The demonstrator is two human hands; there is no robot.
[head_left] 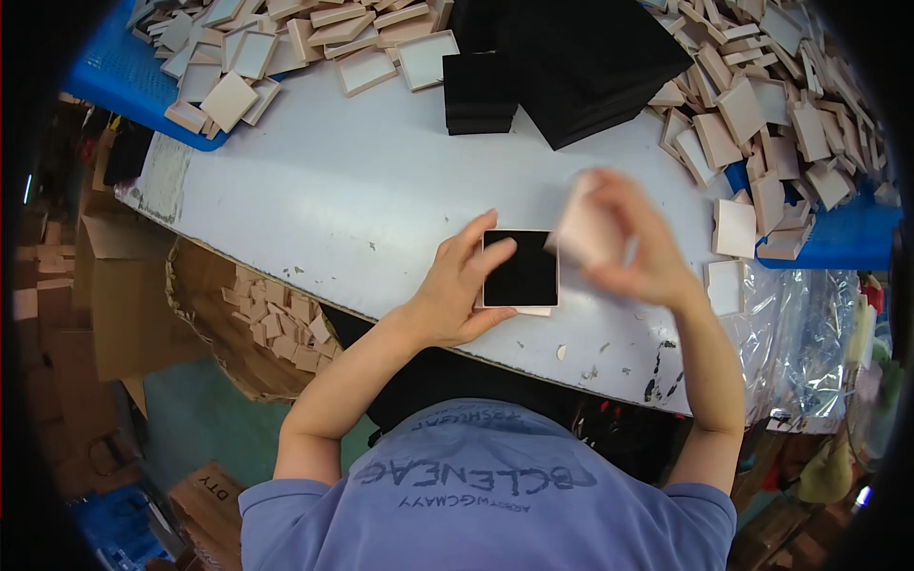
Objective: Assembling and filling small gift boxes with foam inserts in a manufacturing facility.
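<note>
My left hand (459, 281) is closed around the left side of a small square box base (558, 276) with a pale rim. Inside the base lies a black square insert (524, 276), and my left index finger rests on its upper left. A pale edge of something shows beneath the base at its lower right. To the right, my right hand (636, 238) grips a pale pink box lid (583, 228) between thumb and fingers. Lid and hand are blurred by motion, just up and right of the base.
Black square inserts (479, 90) and larger black sheets (581, 76) are stacked at the back. A blue basket (114, 90) at left and a blue tray (838, 228) at right hold heaped pale box parts. A carton (205, 333) of finished-looking small boxes stands below the table's left edge.
</note>
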